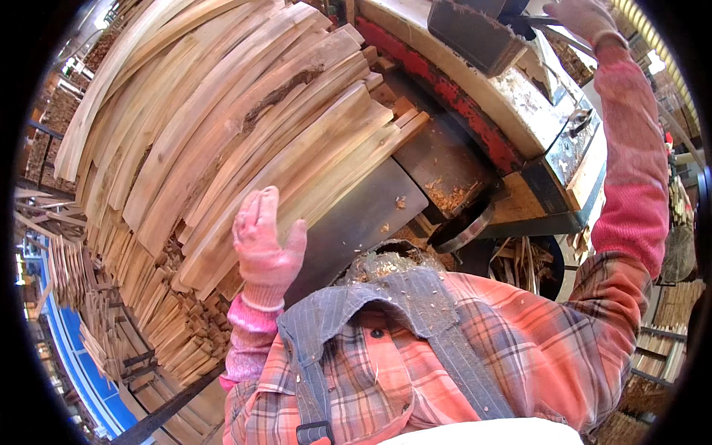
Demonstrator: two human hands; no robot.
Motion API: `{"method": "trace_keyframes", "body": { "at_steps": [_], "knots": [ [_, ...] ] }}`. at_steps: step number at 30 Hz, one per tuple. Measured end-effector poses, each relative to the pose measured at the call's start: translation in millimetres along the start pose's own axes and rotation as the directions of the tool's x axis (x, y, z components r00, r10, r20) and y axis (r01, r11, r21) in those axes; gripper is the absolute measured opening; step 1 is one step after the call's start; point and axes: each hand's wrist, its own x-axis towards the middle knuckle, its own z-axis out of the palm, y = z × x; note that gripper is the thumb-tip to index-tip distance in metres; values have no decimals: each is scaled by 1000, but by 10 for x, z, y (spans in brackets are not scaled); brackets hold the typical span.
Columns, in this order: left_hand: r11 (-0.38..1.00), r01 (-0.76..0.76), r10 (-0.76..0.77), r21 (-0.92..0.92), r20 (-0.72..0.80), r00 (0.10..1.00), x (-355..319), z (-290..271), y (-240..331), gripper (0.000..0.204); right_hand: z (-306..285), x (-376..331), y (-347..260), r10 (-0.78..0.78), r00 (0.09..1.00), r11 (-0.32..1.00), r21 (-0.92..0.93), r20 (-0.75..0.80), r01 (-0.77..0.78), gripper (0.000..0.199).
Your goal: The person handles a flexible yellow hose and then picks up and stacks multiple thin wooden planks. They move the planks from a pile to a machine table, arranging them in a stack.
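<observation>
My left hand (263, 241), in a pink knit glove, is open with its fingers together and thumb apart. It is beside the near ends of a large stack of pale wooden boards (222, 126), over or against the closest ones. High at the far right my right hand (586, 21), gloved too, is at a dark metal bar (556, 31) on the machine. Its fingers look closed round the bar, partly cut off by the picture's edge. Next to the bar is a dark metal box-shaped part (475, 33).
A worn machine table (512, 96) with a red side stands at the right. Under it, wood shavings (449, 196) lie near a round metal rim (463, 230). A grey metal plate (356, 215) separates me from the boards. A ribbed yellow hose (653, 41) curves at the upper right.
</observation>
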Motion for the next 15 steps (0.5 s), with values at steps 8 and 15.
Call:
{"method": "trace_keyframes", "body": {
  "at_steps": [8,15],
  "knots": [
    [943,-103,63,317,134,989,-126,483,-122,77,909,332,309,-62,963,983,-150,261,104,41],
    [934,-93,56,344,115,992,-136,510,-124,74,810,184,159,47,976,981,-194,211,-5,52]
  ]
}}
